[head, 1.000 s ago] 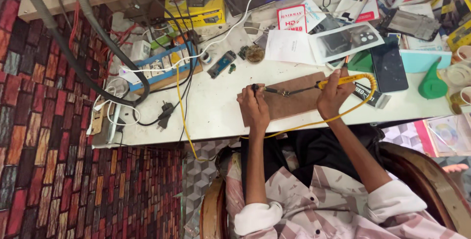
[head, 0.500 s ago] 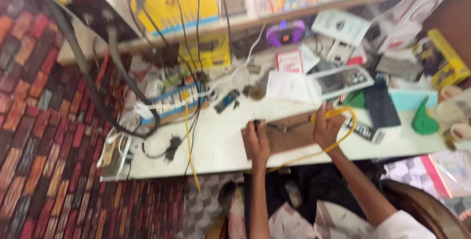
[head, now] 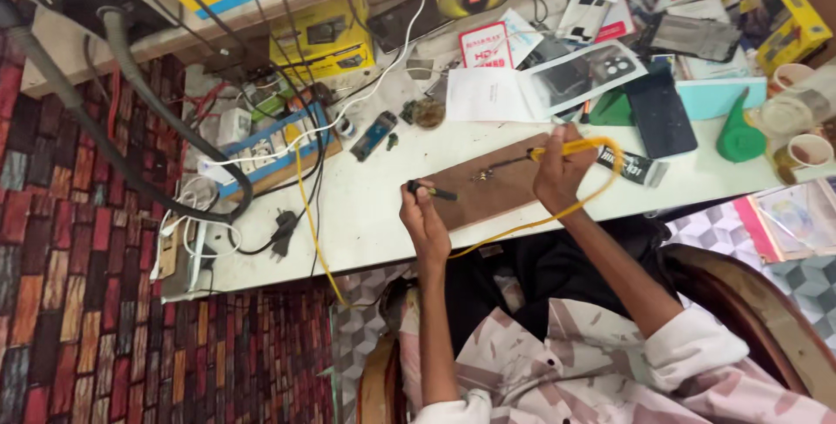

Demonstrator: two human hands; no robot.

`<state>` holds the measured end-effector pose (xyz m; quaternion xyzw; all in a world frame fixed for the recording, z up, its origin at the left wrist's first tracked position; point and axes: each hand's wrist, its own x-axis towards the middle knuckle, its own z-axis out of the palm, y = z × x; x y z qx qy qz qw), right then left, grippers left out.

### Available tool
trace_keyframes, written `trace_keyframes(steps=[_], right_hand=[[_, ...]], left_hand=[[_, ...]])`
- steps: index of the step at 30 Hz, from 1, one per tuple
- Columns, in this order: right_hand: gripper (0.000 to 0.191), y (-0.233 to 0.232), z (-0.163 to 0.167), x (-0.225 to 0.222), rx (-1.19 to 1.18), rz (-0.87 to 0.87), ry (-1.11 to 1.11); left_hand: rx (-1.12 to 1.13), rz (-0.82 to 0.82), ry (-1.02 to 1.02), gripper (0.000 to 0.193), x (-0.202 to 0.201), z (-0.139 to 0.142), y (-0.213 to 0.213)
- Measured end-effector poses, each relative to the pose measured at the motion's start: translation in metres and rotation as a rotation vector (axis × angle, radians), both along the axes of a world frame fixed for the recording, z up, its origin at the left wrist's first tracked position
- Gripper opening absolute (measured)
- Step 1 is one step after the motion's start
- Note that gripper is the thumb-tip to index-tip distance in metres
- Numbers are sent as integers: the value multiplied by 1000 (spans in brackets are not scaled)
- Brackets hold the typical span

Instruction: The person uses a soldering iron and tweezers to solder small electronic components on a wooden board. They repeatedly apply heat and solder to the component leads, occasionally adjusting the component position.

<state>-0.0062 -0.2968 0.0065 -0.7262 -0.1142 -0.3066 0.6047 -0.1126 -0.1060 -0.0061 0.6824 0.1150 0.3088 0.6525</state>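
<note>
Presently, I am pinching a yellow-handled soldering iron [head: 557, 151] in my right hand [head: 562, 176] and a small black tool [head: 431, 191] in my left hand [head: 424, 219], both poised over the brown board [head: 488, 191] on the white bench [head: 366, 224], soldering apparently underway, demanding steady tip placement.

Your right hand [head: 557, 176] hides most of the yellow soldering iron [head: 550, 151] handle. The small part [head: 482, 175] at its tip is too tiny to identify. The wooden chair [head: 766, 319] runs off the frame's edge.
</note>
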Motion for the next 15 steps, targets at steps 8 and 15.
trace_keyframes(steps=[8,15], right_hand=[[37,-10,-13,2,662,45,202],[39,-7,-28,18,714,91,233]], left_hand=[[336,-4,162,40,26,50,-6],[355,80,181,43,44,54,-6]])
